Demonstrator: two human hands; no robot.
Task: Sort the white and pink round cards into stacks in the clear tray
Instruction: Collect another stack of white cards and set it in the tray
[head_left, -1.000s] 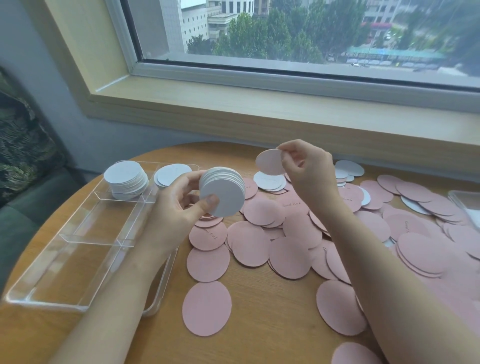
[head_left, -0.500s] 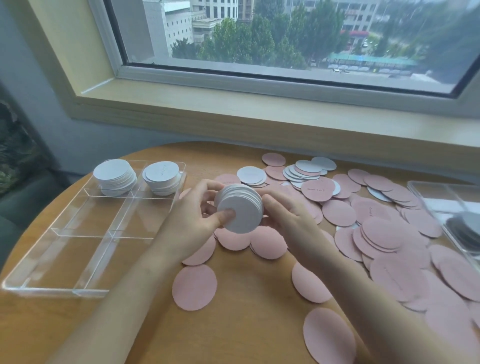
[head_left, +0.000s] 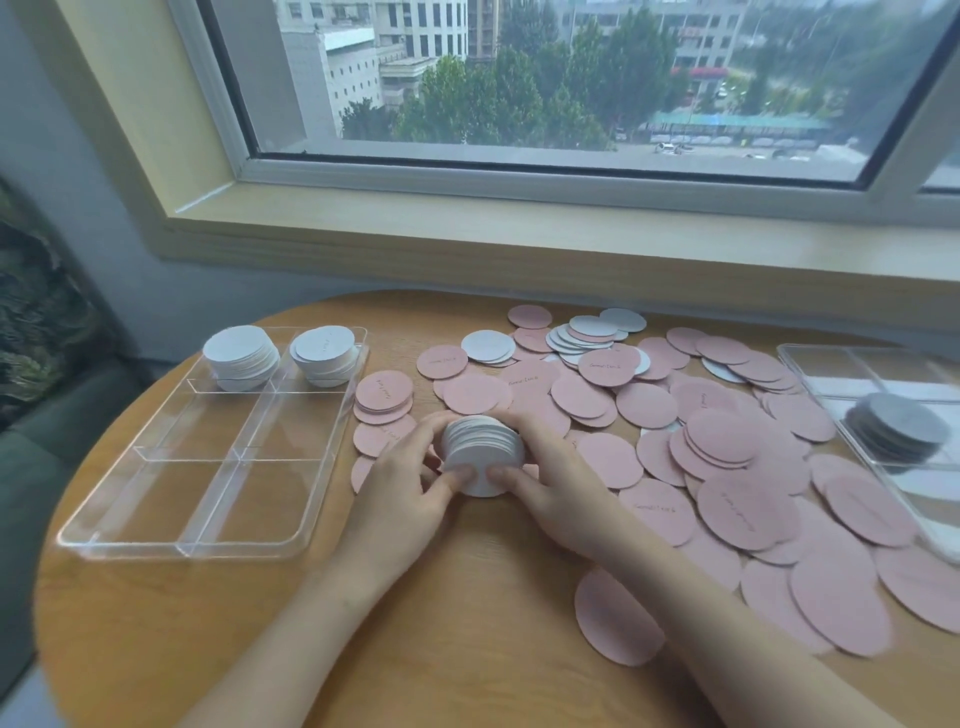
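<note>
A thick stack of white round cards (head_left: 482, 448) stands tilted on the wooden table, squeezed from both sides. My left hand (head_left: 402, 486) grips its left edge and my right hand (head_left: 550, 480) grips its right edge. The clear tray (head_left: 171, 545) lies to the left, with two stacks of white cards (head_left: 240, 356) (head_left: 324, 353) in its two far compartments; the four nearer compartments hold nothing. Several loose pink cards (head_left: 743, 506) cover the table to the right, with a few white cards (head_left: 589, 338) mixed in at the back.
A second clear tray (head_left: 810, 364) at the right edge holds a grey-white stack (head_left: 898, 423). A small pile of pink cards (head_left: 383, 397) sits just right of the left tray. The window sill (head_left: 519, 244) runs behind the round table. A cushion is at far left.
My right hand brought a card it held up to the stack and now grips it too. The stack has come down from mid-air onto the table between both hands.
</note>
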